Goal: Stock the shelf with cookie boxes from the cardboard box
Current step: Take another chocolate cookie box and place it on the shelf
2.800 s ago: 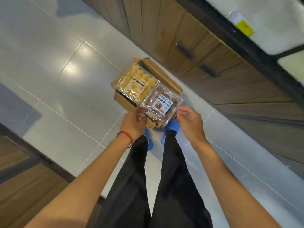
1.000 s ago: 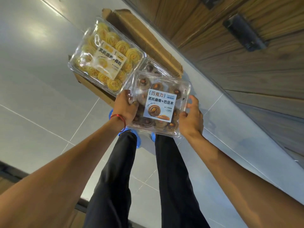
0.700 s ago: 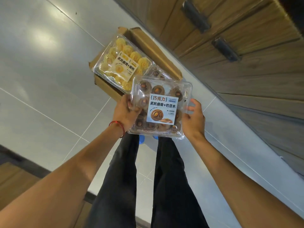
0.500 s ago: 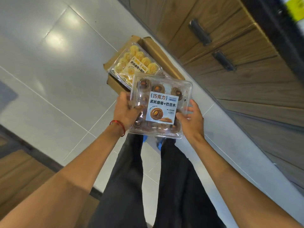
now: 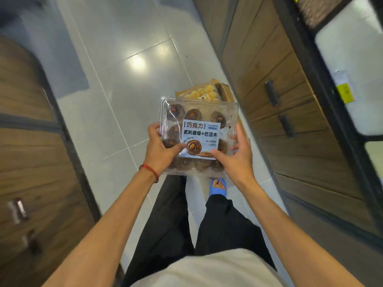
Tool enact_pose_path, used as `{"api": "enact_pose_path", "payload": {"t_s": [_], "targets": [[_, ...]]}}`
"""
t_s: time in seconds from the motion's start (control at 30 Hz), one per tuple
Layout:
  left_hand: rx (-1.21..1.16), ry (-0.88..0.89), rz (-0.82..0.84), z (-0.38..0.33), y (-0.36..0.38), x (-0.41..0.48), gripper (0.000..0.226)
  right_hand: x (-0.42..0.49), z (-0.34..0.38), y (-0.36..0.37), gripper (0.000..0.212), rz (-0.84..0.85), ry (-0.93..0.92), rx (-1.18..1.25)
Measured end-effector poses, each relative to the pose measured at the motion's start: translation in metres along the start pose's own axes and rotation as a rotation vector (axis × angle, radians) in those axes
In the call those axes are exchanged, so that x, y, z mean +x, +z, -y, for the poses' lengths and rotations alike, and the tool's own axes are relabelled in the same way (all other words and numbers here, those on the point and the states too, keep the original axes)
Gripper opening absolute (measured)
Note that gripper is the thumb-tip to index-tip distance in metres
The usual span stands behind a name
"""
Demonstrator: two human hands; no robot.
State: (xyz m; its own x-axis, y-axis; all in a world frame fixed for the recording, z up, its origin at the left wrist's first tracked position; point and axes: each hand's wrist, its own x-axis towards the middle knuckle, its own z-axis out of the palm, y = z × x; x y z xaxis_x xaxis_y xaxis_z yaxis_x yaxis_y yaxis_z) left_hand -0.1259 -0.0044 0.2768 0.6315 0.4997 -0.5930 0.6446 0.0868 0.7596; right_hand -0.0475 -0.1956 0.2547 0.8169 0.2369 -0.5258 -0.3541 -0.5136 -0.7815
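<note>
I hold a clear plastic box of chocolate cookies (image 5: 199,121) with a white label, level in front of me above my legs. My left hand (image 5: 160,150), with a red string on the wrist, grips its left side. My right hand (image 5: 236,157) grips its lower right corner. Behind the box, on the floor, stands the cardboard box (image 5: 227,93), mostly hidden. A clear box of yellow cookies (image 5: 204,94) shows in it. The shelf (image 5: 348,65), white with a dark frame, runs along the upper right.
Wooden cabinet doors with dark handles (image 5: 271,96) line the right side under the shelf. More wooden cabinets (image 5: 27,162) stand on the left. Glossy grey floor tiles (image 5: 128,79) run between them. My foot in a blue slipper (image 5: 217,186) is below the held box.
I have lifted the chocolate cookie box out of the cardboard box and raised it toward me. My view has swung upright, so the cardboard box looks smaller and farther.
</note>
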Motion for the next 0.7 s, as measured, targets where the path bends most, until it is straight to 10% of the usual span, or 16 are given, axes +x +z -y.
{"api": "enact_pose_path", "payload": {"t_s": [0.7], "targets": [[-0.440, 0.143, -0.741, 0.091, -0.007, -0.359, 0.077, -0.243, 0.019, -0.017, 0.115, 0.569, -0.641, -0.282]]}}
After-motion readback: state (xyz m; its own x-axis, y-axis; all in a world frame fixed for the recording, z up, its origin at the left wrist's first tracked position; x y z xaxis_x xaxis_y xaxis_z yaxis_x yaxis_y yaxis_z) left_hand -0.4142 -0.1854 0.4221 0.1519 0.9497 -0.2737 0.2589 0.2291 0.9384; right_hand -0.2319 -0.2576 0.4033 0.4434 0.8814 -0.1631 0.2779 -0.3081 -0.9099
